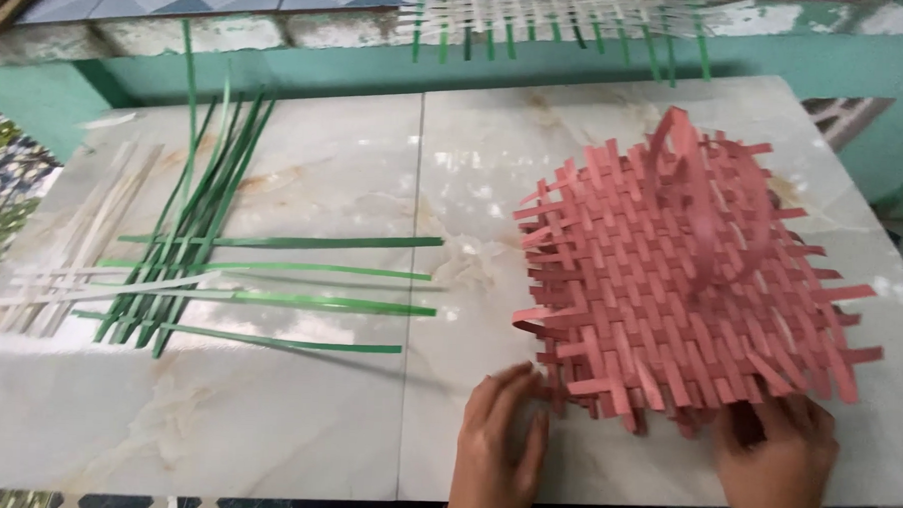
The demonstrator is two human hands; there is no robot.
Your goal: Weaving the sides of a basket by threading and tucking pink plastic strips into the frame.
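While two hands [645,456] touch it, one pink woven basket [685,287] rests.

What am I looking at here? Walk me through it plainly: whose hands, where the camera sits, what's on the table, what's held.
There is one picture, taken by a camera worn on a person's head, looking down at their own two bare hands. No machine is involved. The table has a pale marble-like top. On its right lies a pink woven mat of flat strips, with loose ends sticking out all round and a loop standing up. The left hand touches the mat's near edge with fingers spread; the right hand grips strip ends at that edge. To the left lie loose green strips and white strips, partly crossed. At the top, another green-and-white weave shows.
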